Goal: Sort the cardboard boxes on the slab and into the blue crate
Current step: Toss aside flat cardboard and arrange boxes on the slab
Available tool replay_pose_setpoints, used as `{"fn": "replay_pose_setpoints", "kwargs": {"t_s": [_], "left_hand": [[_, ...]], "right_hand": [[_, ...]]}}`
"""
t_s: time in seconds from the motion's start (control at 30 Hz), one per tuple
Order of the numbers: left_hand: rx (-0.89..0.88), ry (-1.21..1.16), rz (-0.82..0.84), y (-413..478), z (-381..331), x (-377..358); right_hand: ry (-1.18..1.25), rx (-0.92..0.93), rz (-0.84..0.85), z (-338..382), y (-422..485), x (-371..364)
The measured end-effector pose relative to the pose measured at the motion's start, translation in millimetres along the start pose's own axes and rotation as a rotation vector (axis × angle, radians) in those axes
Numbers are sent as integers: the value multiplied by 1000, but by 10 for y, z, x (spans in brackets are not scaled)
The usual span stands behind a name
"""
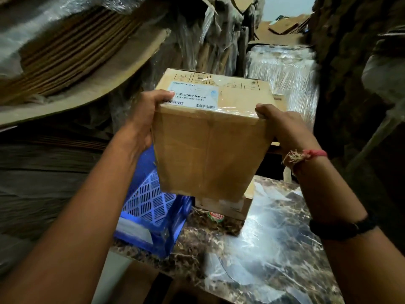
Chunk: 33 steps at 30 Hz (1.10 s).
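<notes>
Cardboard stacks (pixel 72 62), flattened and bundled, are filling the left side and the background of a cramped storeroom, with a plastic-wrapped bundle (pixel 282 71) sitting at the far end. Below them, a dark marbled counter (pixel 274 249), the slab named in the task, is stretching across the lower right. A large sealed cardboard box (pixel 210 137) is being held in the air above the counter, its top face tilted toward the camera so its white barcode label (pixel 192 95) is showing. The left hand (pixel 146 119) is gripping the box's upper left edge, thumb over the top, and the right hand (pixel 276 123) is clamping the upper right corner; holding both sides probably keeps so bulky a load steady. A blue crate (pixel 151 205) with slotted walls is lying tipped at the counter's left edge, partly beneath the box. A smaller box (pixel 225 205) is resting on the counter directly under the held one. Thread bracelets and a dark band are circling the right wrist.
</notes>
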<state>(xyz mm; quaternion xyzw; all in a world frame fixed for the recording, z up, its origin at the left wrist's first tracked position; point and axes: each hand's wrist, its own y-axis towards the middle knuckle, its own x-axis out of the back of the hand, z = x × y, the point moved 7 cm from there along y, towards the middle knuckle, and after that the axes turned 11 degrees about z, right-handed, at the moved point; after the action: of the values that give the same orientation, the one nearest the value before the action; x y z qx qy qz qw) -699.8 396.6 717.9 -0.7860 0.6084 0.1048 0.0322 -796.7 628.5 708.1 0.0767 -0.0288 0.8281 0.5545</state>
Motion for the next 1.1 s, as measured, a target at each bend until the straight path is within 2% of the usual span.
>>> {"fn": "replay_pose_setpoints", "kwargs": {"t_s": [0.43, 0.67, 0.8, 1.1], "left_hand": [[-12, 41, 65, 1333, -250, 1592], [88, -68, 132, 1961, 211, 2178], [105, -95, 105, 2197, 536, 2404], [263, -140, 90, 2574, 1496, 2736]], "right_hand": [[161, 17, -83, 3, 1269, -1384], [153, -67, -95, -434, 1897, -1855], [153, -94, -109, -767, 2132, -1990], [54, -203, -125, -1535, 2495, -2138]]}}
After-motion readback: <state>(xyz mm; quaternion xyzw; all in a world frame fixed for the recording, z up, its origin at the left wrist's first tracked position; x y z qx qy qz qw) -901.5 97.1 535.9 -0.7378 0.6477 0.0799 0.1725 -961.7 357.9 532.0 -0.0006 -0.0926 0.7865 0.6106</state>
